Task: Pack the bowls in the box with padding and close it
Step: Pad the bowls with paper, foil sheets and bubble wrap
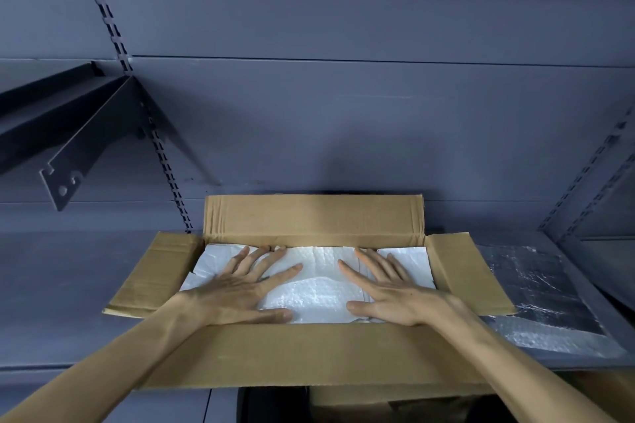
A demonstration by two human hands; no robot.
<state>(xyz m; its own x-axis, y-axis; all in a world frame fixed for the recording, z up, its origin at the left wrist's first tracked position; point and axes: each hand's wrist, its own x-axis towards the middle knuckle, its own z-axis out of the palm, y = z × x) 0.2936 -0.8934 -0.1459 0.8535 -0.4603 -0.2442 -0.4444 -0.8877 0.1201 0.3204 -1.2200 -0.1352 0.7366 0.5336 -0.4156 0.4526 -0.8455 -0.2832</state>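
Cardboard box bears no writing.

Both bare forearms extend forward from the lower corners of the view and converge toward the centre. The left hand lies palm down with fingers spread and pointing away from the body, thumb angled inward. The right hand mirrors this pose: palm down, fingers spread, thumb inward. The hands are near each other, not touching. Neither hand grasps anything.
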